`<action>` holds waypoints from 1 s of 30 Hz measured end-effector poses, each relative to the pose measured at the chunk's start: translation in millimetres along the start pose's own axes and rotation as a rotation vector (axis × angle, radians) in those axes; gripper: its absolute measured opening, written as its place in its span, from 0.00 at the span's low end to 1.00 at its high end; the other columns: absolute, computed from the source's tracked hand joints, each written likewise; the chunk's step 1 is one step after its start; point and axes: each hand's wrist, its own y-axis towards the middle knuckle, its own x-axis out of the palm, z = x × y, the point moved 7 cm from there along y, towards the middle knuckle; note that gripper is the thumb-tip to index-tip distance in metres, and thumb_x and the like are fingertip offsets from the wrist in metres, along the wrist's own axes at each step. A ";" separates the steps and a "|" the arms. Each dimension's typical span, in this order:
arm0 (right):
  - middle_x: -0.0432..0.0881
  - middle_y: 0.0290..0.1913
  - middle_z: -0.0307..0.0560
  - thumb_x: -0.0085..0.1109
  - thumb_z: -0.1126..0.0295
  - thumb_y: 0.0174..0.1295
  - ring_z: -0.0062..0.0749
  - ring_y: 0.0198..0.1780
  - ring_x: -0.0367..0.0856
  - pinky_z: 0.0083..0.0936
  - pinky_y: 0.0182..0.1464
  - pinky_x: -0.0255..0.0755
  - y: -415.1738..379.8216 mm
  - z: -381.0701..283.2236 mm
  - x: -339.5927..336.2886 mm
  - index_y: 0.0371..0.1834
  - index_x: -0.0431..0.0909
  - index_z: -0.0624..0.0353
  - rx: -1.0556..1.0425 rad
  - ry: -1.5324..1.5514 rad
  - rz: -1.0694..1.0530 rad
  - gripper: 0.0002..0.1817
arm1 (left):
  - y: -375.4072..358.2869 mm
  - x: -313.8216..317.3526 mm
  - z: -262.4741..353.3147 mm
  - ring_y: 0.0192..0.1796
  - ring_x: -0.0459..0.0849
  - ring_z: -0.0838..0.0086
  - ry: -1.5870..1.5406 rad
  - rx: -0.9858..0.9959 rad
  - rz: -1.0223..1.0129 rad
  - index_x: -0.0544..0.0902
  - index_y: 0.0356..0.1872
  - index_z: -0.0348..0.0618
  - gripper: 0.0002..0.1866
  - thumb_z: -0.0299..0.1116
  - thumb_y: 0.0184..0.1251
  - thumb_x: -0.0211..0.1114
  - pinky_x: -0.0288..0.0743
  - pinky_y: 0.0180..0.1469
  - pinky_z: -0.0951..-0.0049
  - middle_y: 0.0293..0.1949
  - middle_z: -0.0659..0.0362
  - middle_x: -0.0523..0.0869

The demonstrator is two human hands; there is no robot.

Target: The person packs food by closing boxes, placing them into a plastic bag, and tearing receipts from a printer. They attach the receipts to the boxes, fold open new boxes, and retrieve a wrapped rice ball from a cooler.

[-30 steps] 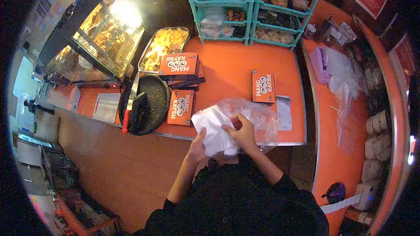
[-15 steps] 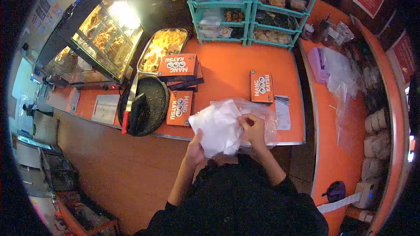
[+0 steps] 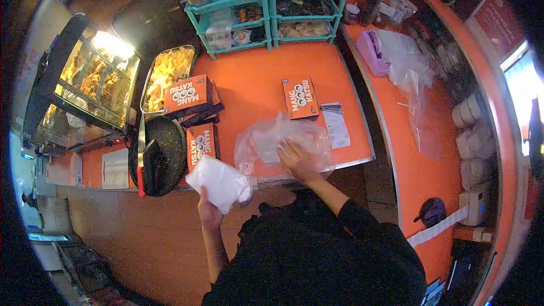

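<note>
A moment ago, both hands were at the white sheets (image 3: 220,181). Now just the left hand (image 3: 209,213) has them, and the right hand (image 3: 300,161) has let go and is on the clear plastic bag (image 3: 258,146). The view has turned too, so the things on the counter (image 3: 249,90) show more to the left.

The left hand is closed on the white sheets. Its thumb is on the near side, and I cannot see its other fingers. The sheets hang out by the front edge of the counter and cover part of the lower orange box (image 3: 199,139).

The right hand is open, with its back up and its fingers spread a little. They touch the crinkly clear bag, which lies near the front edge.

Past the bag is another orange box (image 3: 300,97), with a paper slip (image 3: 338,129) just beside it. More boxes sit in a pile (image 3: 190,95) on the left. A black pan (image 3: 170,156) is next to the lower box, and a knife with a red handle (image 3: 140,178) is at its left side.
</note>
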 end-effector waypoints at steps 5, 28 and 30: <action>0.83 0.50 0.52 0.58 0.61 0.62 0.48 0.54 0.80 0.43 0.54 0.75 -37.6 -2.1 33.6 0.45 0.80 0.57 0.115 0.039 -0.191 0.14 | -10.6 36.8 -11.5 0.65 0.74 0.55 0.163 -0.016 0.059 0.62 0.69 0.36 0.32 0.51 0.75 0.51 0.70 0.65 0.47 0.65 0.48 0.74; 0.80 0.21 0.38 0.70 0.66 0.57 0.16 0.24 0.73 0.20 0.28 0.68 63.2 -12.8 -43.9 0.30 0.82 0.64 0.740 0.933 -0.104 0.11 | 25.7 96.6 -58.4 0.67 0.72 0.55 0.049 -0.210 -0.103 0.56 0.71 0.39 0.32 0.49 0.76 0.50 0.68 0.67 0.49 0.67 0.48 0.69; 0.79 0.21 0.37 0.70 0.67 0.57 0.16 0.24 0.72 0.20 0.27 0.66 62.3 -10.2 -42.1 0.30 0.82 0.64 0.736 0.952 -0.093 0.10 | 22.0 100.9 -55.5 0.67 0.72 0.56 0.086 -0.191 -0.090 0.57 0.71 0.39 0.32 0.49 0.77 0.50 0.68 0.67 0.50 0.67 0.48 0.69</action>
